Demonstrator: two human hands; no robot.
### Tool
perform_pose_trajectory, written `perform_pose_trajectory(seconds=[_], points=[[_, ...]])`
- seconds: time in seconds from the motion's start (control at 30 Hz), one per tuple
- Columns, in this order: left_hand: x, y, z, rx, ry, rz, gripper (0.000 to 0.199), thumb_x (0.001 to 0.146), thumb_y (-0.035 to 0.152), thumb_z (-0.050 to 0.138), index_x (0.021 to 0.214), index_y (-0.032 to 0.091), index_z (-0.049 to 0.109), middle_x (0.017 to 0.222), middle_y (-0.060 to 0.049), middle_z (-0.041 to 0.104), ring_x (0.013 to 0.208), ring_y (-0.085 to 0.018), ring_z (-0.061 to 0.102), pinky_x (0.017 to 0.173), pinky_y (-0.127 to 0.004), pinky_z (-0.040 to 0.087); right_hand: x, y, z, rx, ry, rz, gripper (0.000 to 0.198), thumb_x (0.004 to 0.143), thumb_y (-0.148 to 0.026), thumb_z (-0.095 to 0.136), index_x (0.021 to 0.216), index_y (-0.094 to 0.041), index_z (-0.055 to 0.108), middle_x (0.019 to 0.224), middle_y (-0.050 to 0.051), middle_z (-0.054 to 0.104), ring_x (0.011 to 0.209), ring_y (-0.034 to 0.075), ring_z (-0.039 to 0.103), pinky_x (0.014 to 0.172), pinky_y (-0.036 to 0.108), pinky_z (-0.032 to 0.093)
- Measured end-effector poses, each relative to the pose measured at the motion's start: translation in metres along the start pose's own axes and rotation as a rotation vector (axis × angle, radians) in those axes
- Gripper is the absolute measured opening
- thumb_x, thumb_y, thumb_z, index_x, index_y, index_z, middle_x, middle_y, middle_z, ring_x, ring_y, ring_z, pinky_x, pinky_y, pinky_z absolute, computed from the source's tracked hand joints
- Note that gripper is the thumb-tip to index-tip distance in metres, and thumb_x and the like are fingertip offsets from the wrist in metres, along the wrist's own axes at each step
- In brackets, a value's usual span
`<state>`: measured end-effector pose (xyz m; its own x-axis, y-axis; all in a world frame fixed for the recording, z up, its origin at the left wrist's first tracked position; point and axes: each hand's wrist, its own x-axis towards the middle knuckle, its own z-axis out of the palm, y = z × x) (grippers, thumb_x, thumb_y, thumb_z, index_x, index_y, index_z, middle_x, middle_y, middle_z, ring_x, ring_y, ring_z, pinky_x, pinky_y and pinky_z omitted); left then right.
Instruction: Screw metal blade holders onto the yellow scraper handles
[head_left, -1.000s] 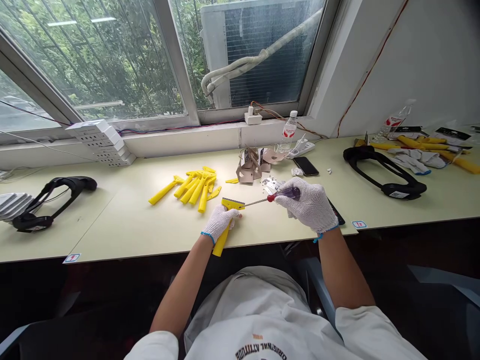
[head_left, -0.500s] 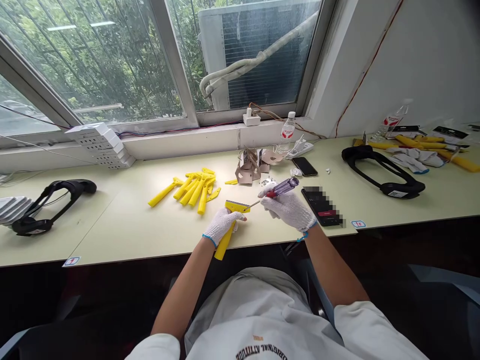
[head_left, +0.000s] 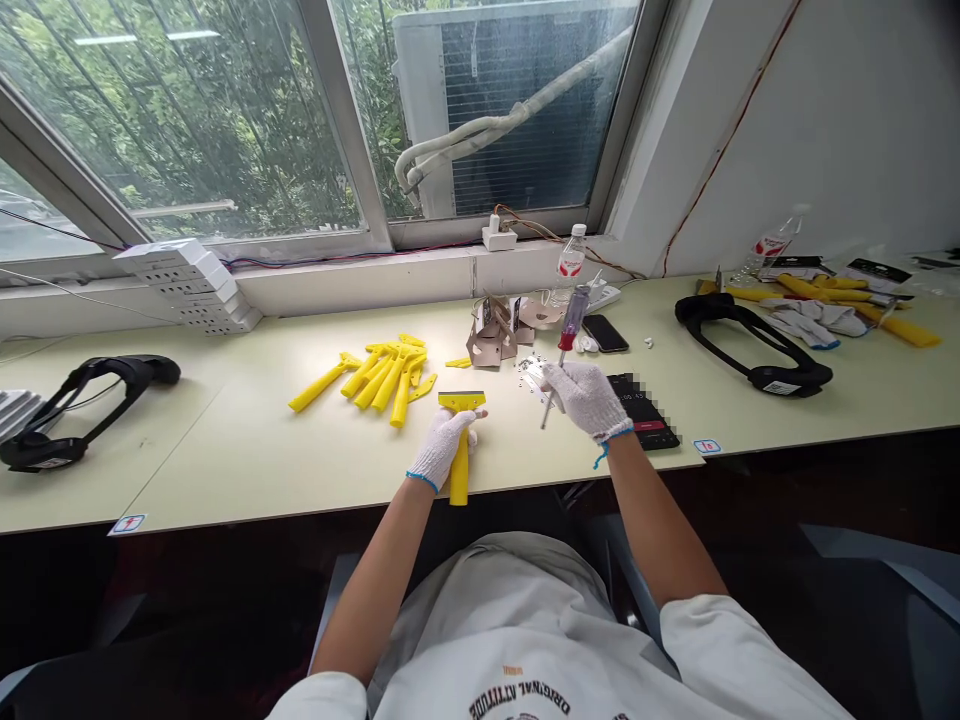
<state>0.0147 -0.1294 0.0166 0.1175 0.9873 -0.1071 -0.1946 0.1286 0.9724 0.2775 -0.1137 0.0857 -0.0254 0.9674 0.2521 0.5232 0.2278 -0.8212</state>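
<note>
My gloved left hand (head_left: 444,442) is closed round a yellow scraper (head_left: 459,478), whose head with a metal blade points away from me and whose handle hangs toward the table's front edge. In my gloved right hand (head_left: 589,398) is a screwdriver (head_left: 573,318) with a clear purple and red handle. It stands nearly upright, handle up, its shaft passing through my fingers and its tip below them, apart from the scraper. Small screws (head_left: 531,368) lie scattered just beyond my right hand. Several yellow scraper handles (head_left: 386,378) lie in a pile to the left.
Brown cardboard pieces (head_left: 491,335) sit beyond the screws, near a water bottle (head_left: 570,262). A phone (head_left: 604,333) and a larger dark phone (head_left: 646,415) lie to the right. Black headsets (head_left: 757,345) rest on the table at both sides. White gloves (head_left: 814,318) lie far right.
My right hand has drawn the screwdriver away from the scraper and turned it from slanting to nearly upright. My left hand has turned the scraper so its handle points straight toward me.
</note>
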Motion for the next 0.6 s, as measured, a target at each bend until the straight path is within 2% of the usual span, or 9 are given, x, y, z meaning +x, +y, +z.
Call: perform_pose_trajectory(seconds=[0.13, 0.23, 0.37, 0.43, 0.53, 0.6], points=[[0.006, -0.004, -0.001, -0.157, 0.061, -0.046, 0.047, 0.086, 0.042, 0.078, 0.124, 0.015, 0.069, 0.112, -0.015, 0.077, 0.071, -0.019, 0.067, 0.051, -0.028, 0.054, 0.018, 0.028, -0.011, -0.454, 0.09, 0.152, 0.059, 0.108, -0.054, 0.048, 0.069, -0.015, 0.068, 0.072, 0.011, 0.07, 0.071, 0.017, 0.061, 0.068, 0.03, 0.032], [0.011, -0.004, -0.003, -0.309, 0.05, -0.056, 0.045, 0.095, 0.047, 0.065, 0.127, 0.016, 0.066, 0.127, -0.018, 0.074, 0.078, -0.021, 0.069, 0.057, -0.032, 0.06, 0.028, 0.045, -0.012, -0.634, 0.065, 0.336, 0.053, 0.109, -0.052, 0.051, 0.083, -0.013, 0.075, 0.09, 0.017, 0.075, 0.086, 0.022, 0.068, 0.072, 0.03, 0.037], [0.014, -0.002, -0.006, -0.484, 0.025, -0.107, 0.047, 0.107, 0.056, 0.05, 0.131, 0.019, 0.065, 0.131, -0.018, 0.074, 0.075, -0.02, 0.068, 0.062, -0.033, 0.061, 0.033, 0.052, -0.01, -0.665, 0.043, 0.431, 0.047, 0.109, -0.054, 0.059, 0.109, -0.011, 0.077, 0.109, 0.016, 0.075, 0.101, 0.021, 0.071, 0.091, 0.032, 0.052], [0.015, -0.002, -0.007, -0.516, 0.066, -0.123, 0.043, 0.107, 0.055, 0.055, 0.128, 0.019, 0.066, 0.13, -0.017, 0.074, 0.069, -0.016, 0.064, 0.06, -0.029, 0.059, 0.034, 0.051, -0.008, -0.659, 0.043, 0.428, 0.046, 0.108, -0.054, 0.064, 0.123, -0.012, 0.073, 0.119, 0.013, 0.073, 0.107, 0.02, 0.071, 0.1, 0.038, 0.057], [0.014, -0.003, -0.007, -0.49, 0.121, -0.102, 0.035, 0.099, 0.04, 0.073, 0.126, 0.019, 0.068, 0.129, -0.015, 0.074, 0.067, -0.012, 0.061, 0.059, -0.025, 0.056, 0.033, 0.051, -0.005, -0.643, 0.044, 0.41, 0.045, 0.107, -0.049, 0.068, 0.134, -0.012, 0.07, 0.13, 0.013, 0.07, 0.116, 0.021, 0.07, 0.104, 0.042, 0.061], [0.013, -0.004, -0.005, -0.465, 0.132, -0.047, 0.042, 0.091, 0.029, 0.082, 0.13, 0.02, 0.068, 0.129, -0.013, 0.075, 0.069, -0.011, 0.062, 0.061, -0.024, 0.057, 0.031, 0.05, -0.003, -0.63, 0.045, 0.389, 0.045, 0.107, -0.046, 0.07, 0.136, -0.011, 0.069, 0.133, 0.014, 0.068, 0.117, 0.022, 0.07, 0.104, 0.042, 0.061]])
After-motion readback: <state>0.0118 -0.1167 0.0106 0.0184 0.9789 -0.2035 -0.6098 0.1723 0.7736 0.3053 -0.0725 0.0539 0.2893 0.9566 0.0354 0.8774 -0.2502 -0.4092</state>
